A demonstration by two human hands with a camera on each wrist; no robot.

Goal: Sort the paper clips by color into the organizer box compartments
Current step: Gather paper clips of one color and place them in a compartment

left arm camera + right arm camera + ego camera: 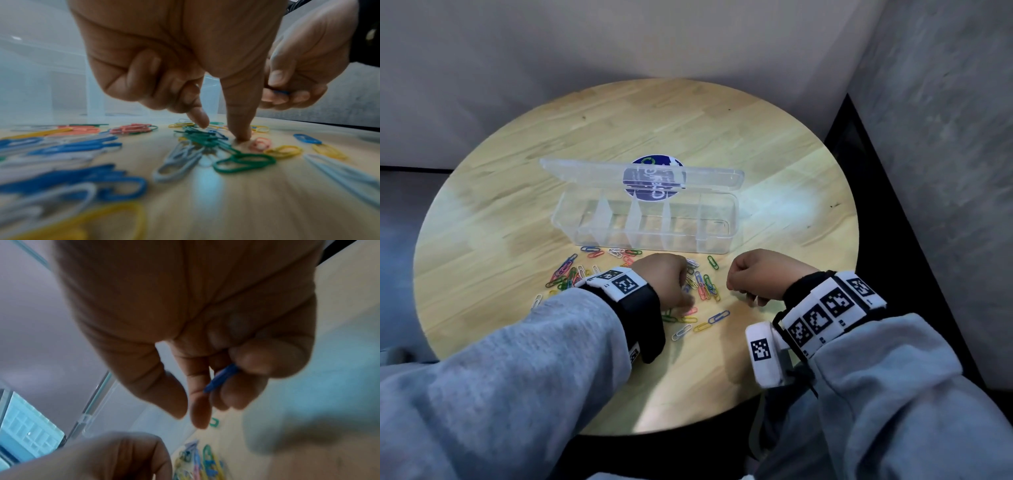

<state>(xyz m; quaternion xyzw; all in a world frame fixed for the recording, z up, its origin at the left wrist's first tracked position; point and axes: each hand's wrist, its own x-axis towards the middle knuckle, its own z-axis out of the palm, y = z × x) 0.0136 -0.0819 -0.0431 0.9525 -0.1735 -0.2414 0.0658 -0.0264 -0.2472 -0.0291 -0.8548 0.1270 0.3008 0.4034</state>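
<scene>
A clear organizer box (654,244) stands open on the round table, its lid (585,170) tipped back and its compartments bare. Coloured paper clips (704,285) lie scattered in front of it. My left hand (666,279) hovers over that pile. In the left wrist view its index finger (200,121) touches green clips (205,138), and its thumb (241,126) presses the table beside a pink clip (260,143); its other fingers are curled. To the right, my right hand (760,277) is curled round a blue clip (221,378), also seen from the left wrist (281,92).
The wooden table (688,130) sits in a corner between grey walls. More clips (566,274) lie to the left of my left wrist, and a few (700,323) nearer me. A round blue sticker (654,163) shows behind the lid.
</scene>
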